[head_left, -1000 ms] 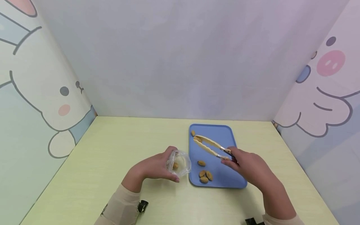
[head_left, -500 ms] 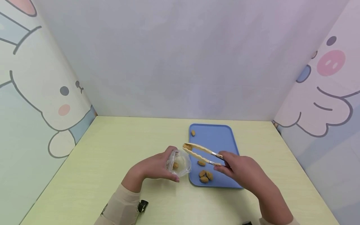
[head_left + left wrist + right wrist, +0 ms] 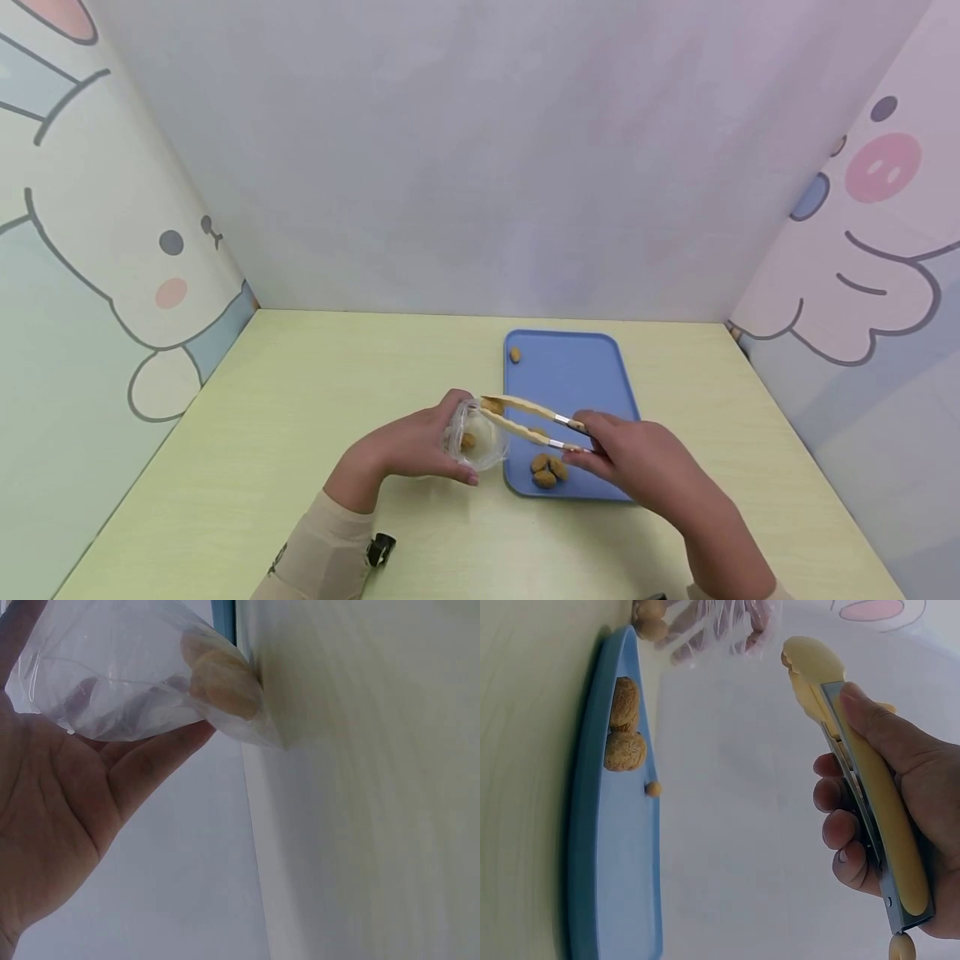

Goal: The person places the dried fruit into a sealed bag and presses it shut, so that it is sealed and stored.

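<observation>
My left hand (image 3: 408, 442) holds a clear plastic bag (image 3: 487, 454) by its mouth, thumb and fingers spread round the rim. Inside the bag are brown, rounded bread-like pieces (image 3: 225, 682), resting low in one corner. In my right hand (image 3: 645, 462) I grip a pair of tongs (image 3: 885, 817) with cream tips and a metal body. Between the tips is one brown piece (image 3: 492, 406), held over the far right edge of the bag's mouth. In the right wrist view the tips mostly hide that piece.
A blue tray (image 3: 573, 371) lies on the pale yellow table (image 3: 360, 358), right of the bag. Several brown pieces (image 3: 545, 480) sit near its front left corner, and one (image 3: 515, 355) at its back left. Another is partly behind the tongs. Walls (image 3: 487, 167) enclose the table.
My right hand has carried the tongs and the gripped piece left and toward me, from over the tray to the bag's mouth. The left hand and bag have stayed in place.
</observation>
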Demonstrator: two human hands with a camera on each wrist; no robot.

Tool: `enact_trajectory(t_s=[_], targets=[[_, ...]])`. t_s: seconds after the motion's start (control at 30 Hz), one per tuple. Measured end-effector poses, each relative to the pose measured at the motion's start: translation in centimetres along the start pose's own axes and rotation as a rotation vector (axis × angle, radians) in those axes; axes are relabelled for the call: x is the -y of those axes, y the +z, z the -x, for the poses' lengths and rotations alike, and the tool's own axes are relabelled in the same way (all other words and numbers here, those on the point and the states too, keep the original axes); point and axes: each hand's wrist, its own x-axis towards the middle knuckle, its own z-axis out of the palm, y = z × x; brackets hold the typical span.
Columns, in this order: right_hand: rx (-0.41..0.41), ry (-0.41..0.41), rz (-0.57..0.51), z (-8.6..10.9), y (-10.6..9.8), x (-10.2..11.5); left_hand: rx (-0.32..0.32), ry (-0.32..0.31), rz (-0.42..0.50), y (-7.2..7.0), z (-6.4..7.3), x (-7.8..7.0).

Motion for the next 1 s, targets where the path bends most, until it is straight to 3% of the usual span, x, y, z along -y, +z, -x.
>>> enact_trajectory(t_s=[0.53, 1.0], targets=[[0.060, 0.000, -0.006, -0.1, 0.4, 0.4, 0.006, 0.001, 0.012, 0.1, -0.1, 0.1], [0.099, 0.235, -0.061, 0.2, -0.9, -1.6, 0.007, -0.003, 0.000, 0.0, 0.0, 0.0]])
